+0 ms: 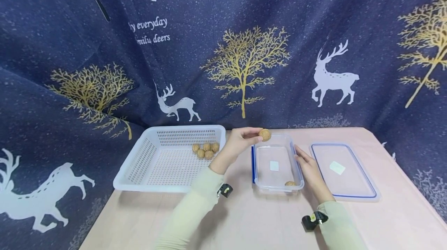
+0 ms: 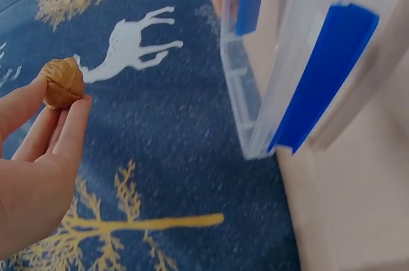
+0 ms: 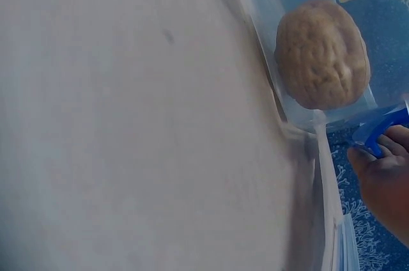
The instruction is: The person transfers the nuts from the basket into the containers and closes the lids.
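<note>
My left hand [image 1: 241, 139] pinches a walnut [image 1: 265, 135] between thumb and fingertips, above the far left corner of a clear plastic food container [image 1: 256, 157]. The left wrist view shows this walnut [image 2: 62, 83] held up at the fingertips, with the container's blue latch [image 2: 326, 79] off to the right. With my right hand [image 1: 309, 166] I grip the container's right side; in the right wrist view its fingers curl at a blue latch [image 3: 386, 127]. Inside the container, another walnut [image 1: 290, 183] lies at the near right corner.
To the left stands a white perforated basket [image 1: 130, 164] with several walnuts [image 1: 206, 150] at its right side. A clear lid [image 1: 343, 180] with a blue seal lies right of the container. A dark printed cloth [image 1: 297, 29] hangs behind the pale table [image 1: 251, 219].
</note>
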The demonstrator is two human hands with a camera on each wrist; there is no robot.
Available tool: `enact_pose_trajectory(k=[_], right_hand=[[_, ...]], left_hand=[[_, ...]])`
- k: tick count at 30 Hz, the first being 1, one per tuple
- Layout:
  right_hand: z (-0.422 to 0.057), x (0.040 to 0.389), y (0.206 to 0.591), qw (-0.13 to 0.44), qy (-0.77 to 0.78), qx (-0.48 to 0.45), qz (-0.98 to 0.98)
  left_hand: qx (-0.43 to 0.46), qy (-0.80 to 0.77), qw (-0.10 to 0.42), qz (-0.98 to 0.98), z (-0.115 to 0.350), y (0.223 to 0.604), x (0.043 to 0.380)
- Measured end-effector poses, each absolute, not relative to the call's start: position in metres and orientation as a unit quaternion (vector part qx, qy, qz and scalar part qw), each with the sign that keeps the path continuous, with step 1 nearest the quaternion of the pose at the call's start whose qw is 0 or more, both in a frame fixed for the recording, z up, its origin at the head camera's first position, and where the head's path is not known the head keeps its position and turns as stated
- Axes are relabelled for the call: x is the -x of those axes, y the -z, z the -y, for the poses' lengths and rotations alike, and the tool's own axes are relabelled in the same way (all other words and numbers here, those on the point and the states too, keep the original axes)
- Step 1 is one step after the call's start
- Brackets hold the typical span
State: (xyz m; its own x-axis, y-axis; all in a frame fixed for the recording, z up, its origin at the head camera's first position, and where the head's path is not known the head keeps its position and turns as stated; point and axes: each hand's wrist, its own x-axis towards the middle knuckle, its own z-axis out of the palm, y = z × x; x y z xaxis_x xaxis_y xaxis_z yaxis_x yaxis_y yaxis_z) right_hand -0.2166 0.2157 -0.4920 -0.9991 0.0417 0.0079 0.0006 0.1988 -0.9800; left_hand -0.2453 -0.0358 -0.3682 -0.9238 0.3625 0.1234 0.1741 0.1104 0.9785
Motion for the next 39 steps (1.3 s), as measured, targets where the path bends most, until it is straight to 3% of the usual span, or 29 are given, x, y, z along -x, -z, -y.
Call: enact_pose_trajectory(k=[28, 39], right_hand=[[-0.214, 0.216, 0.49, 0.019, -0.638, 0.018, 0.769], [-0.215, 0.217, 0.491, 0.019, -0.642, 0.023, 0.766]], left_hand=[[-0.147, -0.642, 0.139, -0.74, -0.024, 0.438, 0.232], [-0.147, -0.63, 0.143, -0.749, -0.036, 0.463, 0.229]])
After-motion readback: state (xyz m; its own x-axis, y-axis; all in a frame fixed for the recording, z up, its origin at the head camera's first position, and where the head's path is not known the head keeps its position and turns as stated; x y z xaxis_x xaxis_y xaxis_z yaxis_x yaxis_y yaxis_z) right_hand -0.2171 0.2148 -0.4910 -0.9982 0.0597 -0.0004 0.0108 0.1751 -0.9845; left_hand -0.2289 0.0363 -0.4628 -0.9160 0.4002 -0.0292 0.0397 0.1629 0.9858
